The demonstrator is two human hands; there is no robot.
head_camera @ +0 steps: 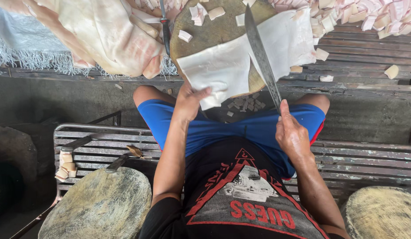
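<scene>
A wide white slab of pork fat (232, 62) lies over the near edge of a round wooden chopping block (214, 31). My left hand (191, 99) pinches the slab's near corner. My right hand (291, 132) grips the handle of a long knife (261, 55), whose blade lies across the slab and points away from me. Small cut cubes (201, 13) sit on the block's far side. I sit on a metal bench (99, 146), in blue shorts.
A heap of uncut fat slabs (99, 31) lies at the left with a second knife (165, 26) beside it. Cut pieces (369, 15) pile up at the top right on wooden slats (364, 53). Two round blocks (99, 208) (382, 212) flank me; scraps (245, 104) lie below.
</scene>
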